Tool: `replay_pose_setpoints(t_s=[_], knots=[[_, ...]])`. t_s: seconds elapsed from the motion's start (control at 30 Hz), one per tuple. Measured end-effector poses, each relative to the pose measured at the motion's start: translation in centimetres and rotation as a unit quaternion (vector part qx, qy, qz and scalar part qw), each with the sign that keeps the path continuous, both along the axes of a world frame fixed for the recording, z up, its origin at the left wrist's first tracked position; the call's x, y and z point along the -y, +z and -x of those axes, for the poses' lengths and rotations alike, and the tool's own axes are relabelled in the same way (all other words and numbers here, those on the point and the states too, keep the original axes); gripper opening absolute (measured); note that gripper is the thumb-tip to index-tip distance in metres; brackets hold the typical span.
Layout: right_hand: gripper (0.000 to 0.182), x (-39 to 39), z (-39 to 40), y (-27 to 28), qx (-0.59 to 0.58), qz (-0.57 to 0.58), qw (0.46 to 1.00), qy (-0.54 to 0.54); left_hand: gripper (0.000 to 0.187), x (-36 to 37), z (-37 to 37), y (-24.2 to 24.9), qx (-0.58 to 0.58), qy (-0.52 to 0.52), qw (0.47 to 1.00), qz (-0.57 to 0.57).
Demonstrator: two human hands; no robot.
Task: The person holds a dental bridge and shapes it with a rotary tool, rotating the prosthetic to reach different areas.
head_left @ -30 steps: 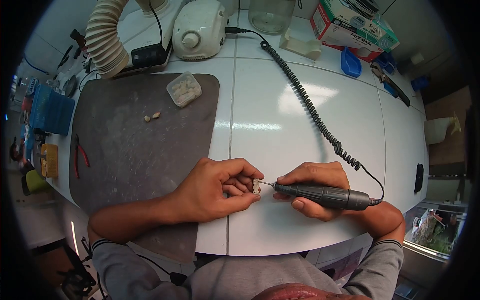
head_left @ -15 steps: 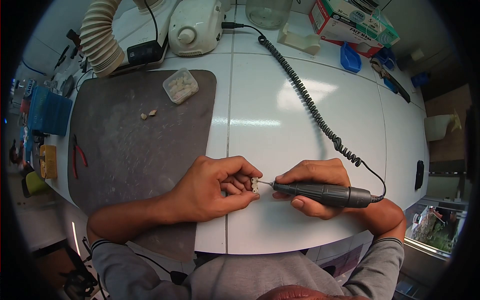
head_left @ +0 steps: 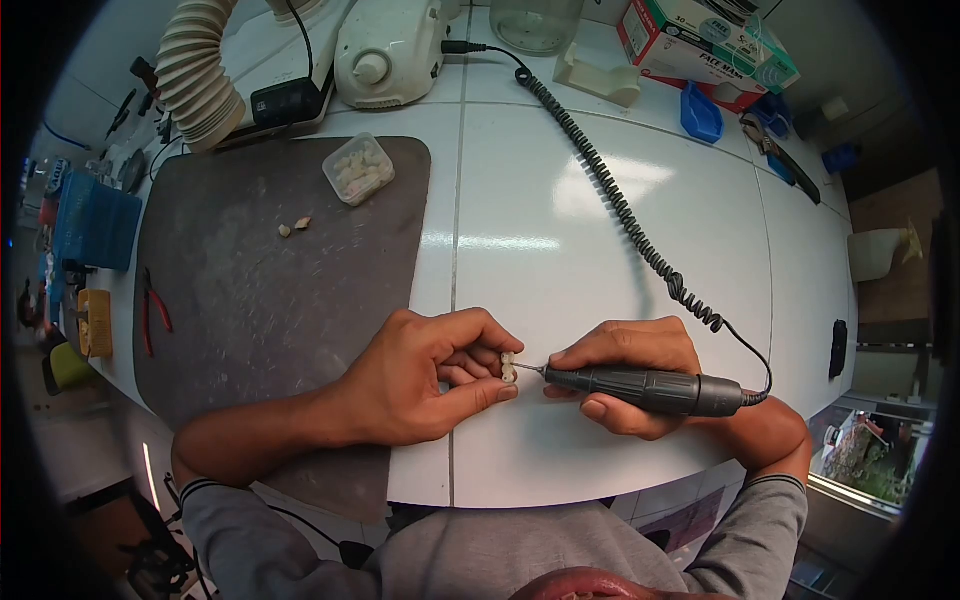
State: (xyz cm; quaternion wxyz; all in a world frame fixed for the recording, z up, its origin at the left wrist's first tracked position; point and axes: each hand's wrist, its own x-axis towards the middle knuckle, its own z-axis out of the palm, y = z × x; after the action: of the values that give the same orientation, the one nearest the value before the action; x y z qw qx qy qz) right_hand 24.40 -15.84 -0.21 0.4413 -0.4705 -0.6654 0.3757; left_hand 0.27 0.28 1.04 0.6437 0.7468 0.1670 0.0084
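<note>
Between the thumb and fingers of my left hand (head_left: 430,375) is a small cream-coloured tooth-shaped piece (head_left: 508,368), partly covered by the fingertips. My right hand (head_left: 630,370) is wrapped round a black rotary handpiece (head_left: 650,388), whose thin metal bit (head_left: 530,367) points left and reaches the piece; whether it touches cannot be told. From the handpiece's right end a coiled black cord (head_left: 625,215) runs up to a white control unit (head_left: 388,55).
A dark mat (head_left: 250,300) on the left bears a clear tub (head_left: 358,170) of pale pieces, two loose fragments (head_left: 294,228) and red-handled pliers (head_left: 155,310). A ribbed hose (head_left: 195,80), a glass jar (head_left: 535,22), a mask box (head_left: 690,55) and a blue tray (head_left: 701,113) stand behind.
The cream piece has turned slightly in my left fingers, and less of it shows. My right hand and the handpiece have hardly moved.
</note>
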Motion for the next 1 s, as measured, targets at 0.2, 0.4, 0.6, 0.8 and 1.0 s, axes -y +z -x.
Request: replay_pose_setpoints(t_s=[0.2,0.4,0.6,0.8,1.0], knots=[[0.036,0.11,-0.13,-0.19,0.002,-0.004,1.0,0.013,0.032,-0.08,0.09,-0.23,0.001,-0.016,1.0,-0.001],[0.037,0.14,-0.11,-0.24,0.007,-0.01,1.0,0.013,0.032,-0.04,0.05,-0.2,-0.006,-0.019,1.0,0.002],[0.036,-0.01,0.16,-0.07,0.016,-0.029,0.999,0.01,0.033,-0.03,0.04,-0.07,-0.009,-0.021,1.0,0.005],[0.037,0.02,0.06,-0.14,0.017,-0.032,0.999,0.015,0.032,-0.07,0.03,-0.07,-0.011,-0.024,1.0,0.005],[0.037,0.06,0.18,-0.15,0.011,-0.031,0.999,0.01,0.031,-0.06,0.08,-0.19,-0.006,-0.022,1.0,0.011]])
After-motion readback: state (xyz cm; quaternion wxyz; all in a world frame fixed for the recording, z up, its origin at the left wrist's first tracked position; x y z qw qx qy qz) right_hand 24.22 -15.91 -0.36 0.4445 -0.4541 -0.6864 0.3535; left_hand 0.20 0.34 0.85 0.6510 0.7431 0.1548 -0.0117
